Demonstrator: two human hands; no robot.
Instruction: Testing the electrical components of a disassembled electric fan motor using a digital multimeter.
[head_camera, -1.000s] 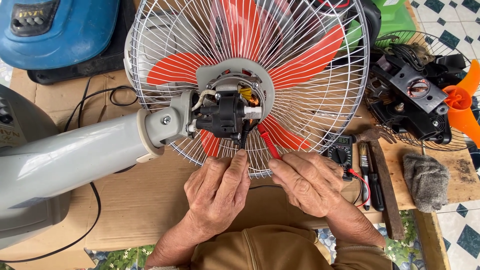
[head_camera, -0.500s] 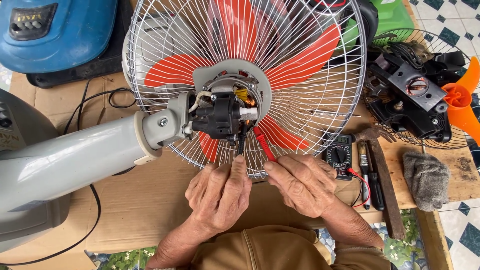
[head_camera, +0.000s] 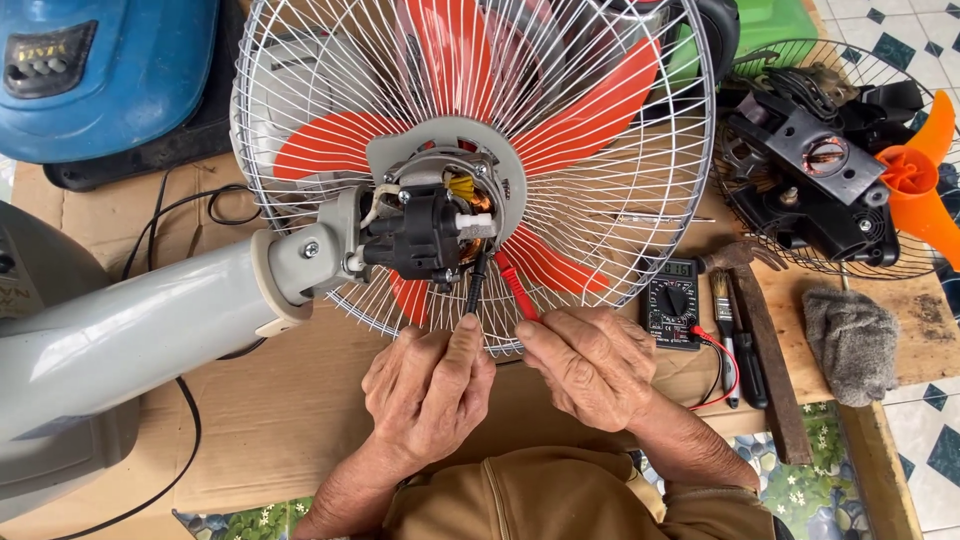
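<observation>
1. Left hand (head_camera: 425, 385): clamped on black probe (head_camera: 474, 290), tip at exposed fan motor (head_camera: 440, 225).
2. Right hand (head_camera: 590, 365): clamped on red probe (head_camera: 515, 285), same spot.
3. Multimeter (head_camera: 672, 302): right, on tabletop (head_camera: 250, 420), wired.
4. Motor cover off; probing under way.

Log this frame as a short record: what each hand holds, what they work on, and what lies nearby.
left hand: holds black probe, tip at the motor
right hand: holds red probe, tip at the motor
work piece: fan motor, rear cover off, copper windings visible, behind wire guard with orange blades
fan position: lying on cardboard, grey stand to the left
meter: black multimeter right of the hands
nearby: brush, hammer, grey rag, second dismantled fan
</observation>
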